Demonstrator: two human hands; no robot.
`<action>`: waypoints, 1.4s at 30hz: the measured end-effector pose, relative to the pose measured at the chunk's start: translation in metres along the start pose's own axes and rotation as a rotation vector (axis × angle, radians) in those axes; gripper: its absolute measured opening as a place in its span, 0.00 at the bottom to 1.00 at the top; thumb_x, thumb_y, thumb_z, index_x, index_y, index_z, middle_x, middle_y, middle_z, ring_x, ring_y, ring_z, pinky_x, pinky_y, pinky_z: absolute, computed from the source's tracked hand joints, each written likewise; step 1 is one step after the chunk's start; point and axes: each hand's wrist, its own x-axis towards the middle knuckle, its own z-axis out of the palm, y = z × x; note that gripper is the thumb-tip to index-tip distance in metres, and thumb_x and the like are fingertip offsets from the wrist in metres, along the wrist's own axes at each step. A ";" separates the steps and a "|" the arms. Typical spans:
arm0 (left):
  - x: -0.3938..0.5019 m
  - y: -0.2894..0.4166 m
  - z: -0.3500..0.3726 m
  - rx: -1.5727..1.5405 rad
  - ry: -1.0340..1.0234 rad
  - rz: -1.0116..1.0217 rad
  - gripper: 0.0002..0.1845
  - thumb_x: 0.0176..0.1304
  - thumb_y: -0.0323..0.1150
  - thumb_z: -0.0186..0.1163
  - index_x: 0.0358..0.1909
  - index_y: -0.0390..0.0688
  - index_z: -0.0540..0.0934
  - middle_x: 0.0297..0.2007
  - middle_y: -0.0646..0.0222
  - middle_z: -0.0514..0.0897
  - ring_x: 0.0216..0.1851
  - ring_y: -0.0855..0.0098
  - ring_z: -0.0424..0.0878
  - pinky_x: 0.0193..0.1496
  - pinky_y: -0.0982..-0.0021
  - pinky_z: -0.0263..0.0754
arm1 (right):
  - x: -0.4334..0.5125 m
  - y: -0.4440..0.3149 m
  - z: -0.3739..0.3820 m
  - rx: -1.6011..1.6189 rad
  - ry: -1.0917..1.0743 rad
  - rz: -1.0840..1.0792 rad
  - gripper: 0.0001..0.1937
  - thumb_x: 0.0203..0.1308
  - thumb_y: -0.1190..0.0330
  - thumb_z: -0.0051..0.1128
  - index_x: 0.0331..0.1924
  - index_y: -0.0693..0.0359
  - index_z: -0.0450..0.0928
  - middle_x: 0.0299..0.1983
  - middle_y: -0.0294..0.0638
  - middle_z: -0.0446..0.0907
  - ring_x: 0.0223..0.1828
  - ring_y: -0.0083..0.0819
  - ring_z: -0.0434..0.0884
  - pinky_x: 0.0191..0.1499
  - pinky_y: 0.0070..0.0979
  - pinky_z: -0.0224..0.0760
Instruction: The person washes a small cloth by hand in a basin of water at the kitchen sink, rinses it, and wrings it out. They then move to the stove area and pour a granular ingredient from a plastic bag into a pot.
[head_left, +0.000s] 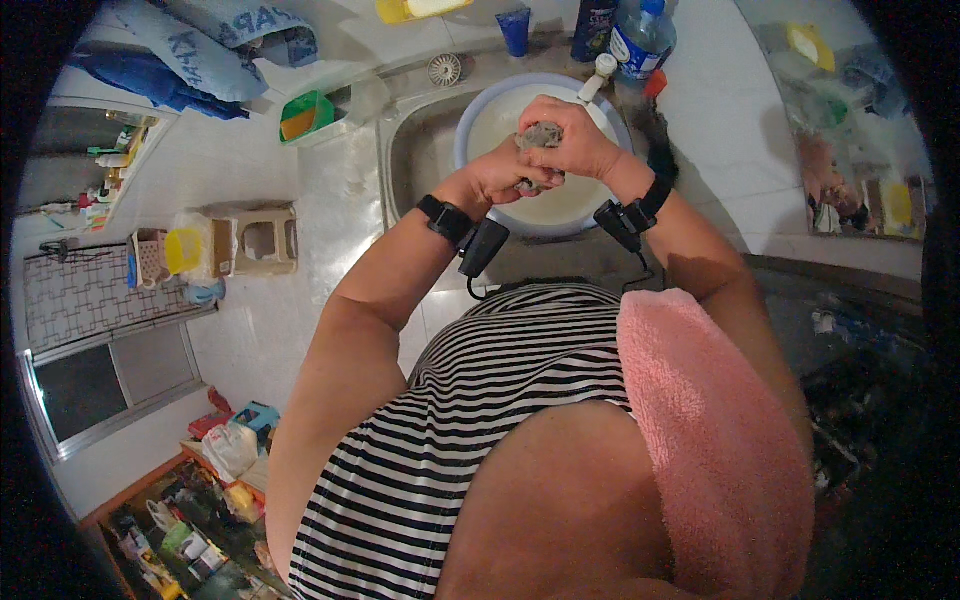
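Observation:
Both my hands are closed around a wad of grey cloth (541, 136). My left hand (504, 171) grips its lower part, where a bit of cloth shows below the fingers. My right hand (574, 139) squeezes it from above and to the right. Directly beneath them is a round basin (463, 139) with a pale lavender rim, holding cloudy whitish water (491, 112). The basin sits in a stainless steel sink (420, 150). A white-tipped faucet (598, 77) reaches over the basin's far right rim. Much of the cloth is hidden by my fingers.
Behind the sink stand a blue tube (514, 31), a dark bottle (594, 30) and a clear blue-capped bottle (643, 41). A round drain strainer (445, 70) lies on the back ledge. Left are a green sponge holder (306, 116) and steel drainboard (337, 187). A pink towel (705, 420) hangs over my shoulder.

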 end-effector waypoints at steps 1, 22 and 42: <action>0.000 0.003 0.003 0.085 0.036 0.013 0.11 0.43 0.24 0.66 0.31 0.43 0.76 0.22 0.73 0.76 0.20 0.81 0.70 0.15 0.82 0.57 | -0.001 -0.001 0.000 -0.036 0.003 0.006 0.15 0.41 0.62 0.65 0.33 0.61 0.77 0.33 0.42 0.77 0.35 0.39 0.77 0.39 0.29 0.70; 0.037 -0.004 0.009 1.173 0.577 0.450 0.19 0.45 0.42 0.65 0.34 0.38 0.78 0.33 0.51 0.81 0.36 0.50 0.78 0.38 0.59 0.74 | 0.000 0.045 0.026 -0.143 0.306 0.530 0.16 0.51 0.57 0.47 0.28 0.63 0.79 0.30 0.54 0.78 0.34 0.52 0.77 0.40 0.40 0.69; 0.041 -0.012 0.009 1.306 0.522 0.243 0.15 0.50 0.36 0.56 0.38 0.37 0.75 0.35 0.50 0.80 0.37 0.51 0.79 0.40 0.58 0.75 | -0.016 0.075 0.043 -0.110 0.330 0.792 0.14 0.49 0.62 0.51 0.29 0.65 0.81 0.27 0.47 0.81 0.31 0.36 0.78 0.38 0.29 0.68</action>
